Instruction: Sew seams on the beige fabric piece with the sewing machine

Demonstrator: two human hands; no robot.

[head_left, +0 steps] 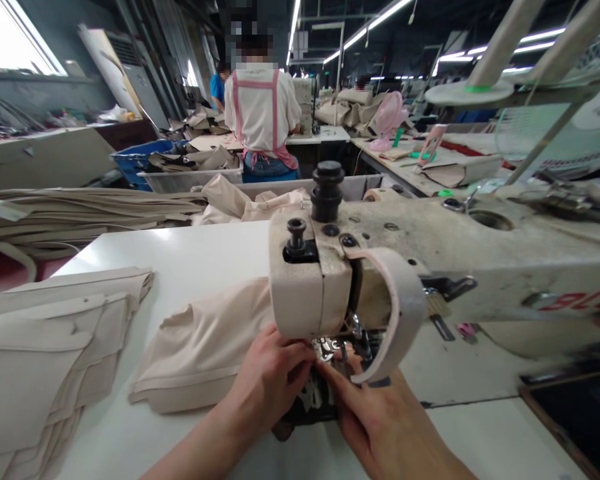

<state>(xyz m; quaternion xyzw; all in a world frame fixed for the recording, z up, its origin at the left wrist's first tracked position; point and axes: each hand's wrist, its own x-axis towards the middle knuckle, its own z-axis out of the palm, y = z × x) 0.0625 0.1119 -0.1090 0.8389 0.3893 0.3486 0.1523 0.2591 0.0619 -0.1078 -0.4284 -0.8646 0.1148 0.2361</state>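
Note:
In front of me a sewing machine [300, 287] reaches across from the right, with its metal presser foot [326, 348] low under the head. A sewn beige leather-like piece [205, 347] lies to the left of the foot, wrinkled on top. My left hand [275, 367] is closed on the edge of this piece, fingertips beside the foot. Just right of it, my right hand [375, 410] reaches in below a curved pale guard strap [405, 307]. Its fingers are pressed together and close to the left fingertips; what they hold is hidden by the machine.
Stacked beige panels [45, 373] lie on the white table [180, 250] at left. Long beige strips [80, 213] are piled behind. A bin [195, 181] with pieces stands beyond the table, near a seated person [260, 113]. Thread cones [505, 47] rise at upper right.

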